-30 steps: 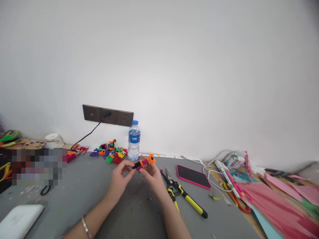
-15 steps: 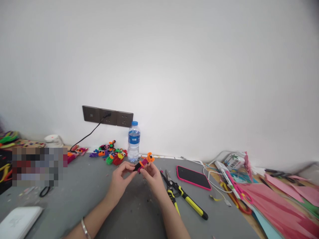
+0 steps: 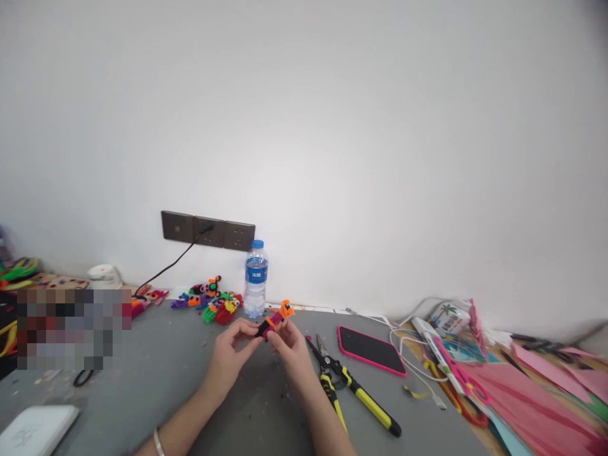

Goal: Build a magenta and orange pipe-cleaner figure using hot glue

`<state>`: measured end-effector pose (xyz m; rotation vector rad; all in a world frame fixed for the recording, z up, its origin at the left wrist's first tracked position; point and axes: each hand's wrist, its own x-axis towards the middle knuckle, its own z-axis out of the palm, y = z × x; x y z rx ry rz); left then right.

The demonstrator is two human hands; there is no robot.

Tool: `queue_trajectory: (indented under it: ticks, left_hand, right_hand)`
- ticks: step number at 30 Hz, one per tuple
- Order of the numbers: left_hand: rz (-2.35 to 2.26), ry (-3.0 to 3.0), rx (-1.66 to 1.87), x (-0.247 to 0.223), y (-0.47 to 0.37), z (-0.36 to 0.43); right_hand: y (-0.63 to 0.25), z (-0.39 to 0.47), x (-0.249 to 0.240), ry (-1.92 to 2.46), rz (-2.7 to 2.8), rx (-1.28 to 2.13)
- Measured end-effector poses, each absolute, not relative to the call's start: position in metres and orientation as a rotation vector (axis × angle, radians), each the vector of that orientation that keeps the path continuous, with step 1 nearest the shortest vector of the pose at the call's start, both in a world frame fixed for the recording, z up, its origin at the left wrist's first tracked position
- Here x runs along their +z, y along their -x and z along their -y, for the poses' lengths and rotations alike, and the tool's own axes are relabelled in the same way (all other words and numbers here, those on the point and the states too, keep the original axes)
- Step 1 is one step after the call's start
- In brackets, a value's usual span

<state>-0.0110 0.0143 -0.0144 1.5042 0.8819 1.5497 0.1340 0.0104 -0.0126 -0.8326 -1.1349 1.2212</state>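
Between my two hands is a small pipe-cleaner figure [image 3: 276,320] in orange, magenta and black, its orange head tilted up to the right. The thumb and fingers of my left hand [image 3: 232,353] pinch its black lower end. My right hand [image 3: 289,351] grips the magenta middle from the near side, and its fingertips are partly hidden behind the figure. Both hands are above the grey table [image 3: 180,380]. Just right of my right hand lie black-and-yellow pruning shears [image 3: 351,383] with their blades apart.
A water bottle [image 3: 256,285] stands by the wall, beside several fuzzy figures [image 3: 209,301]. To the right lie a pink-edged phone [image 3: 372,350], white cables [image 3: 403,354], pink scissors [image 3: 470,383] and pink sheets [image 3: 527,396]. A white box [image 3: 35,430] sits at the near left.
The view has tipped up slightly, so everything sits a little lower. My hands keep hold of the figure, and the right fingers have shifted a little on it.
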Motion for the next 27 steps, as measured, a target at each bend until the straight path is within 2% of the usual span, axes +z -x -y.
queue_trajectory:
  ticks: [10, 22, 27]
  left_hand:
    - [-0.902, -1.421, 1.545, -0.017, 0.014, -0.020]
    - [-0.915, -0.663, 1.448, -0.009, 0.014, -0.024]
    - [-0.889, -0.634, 1.447, -0.009, 0.012, -0.023]
  right_hand:
    - [-0.136, -0.012, -0.018, 0.857, 1.173, 1.214]
    - [-0.136, -0.013, -0.027, 0.917, 1.220, 1.217]
    - [-0.136, -0.012, -0.023, 0.952, 1.177, 1.213]
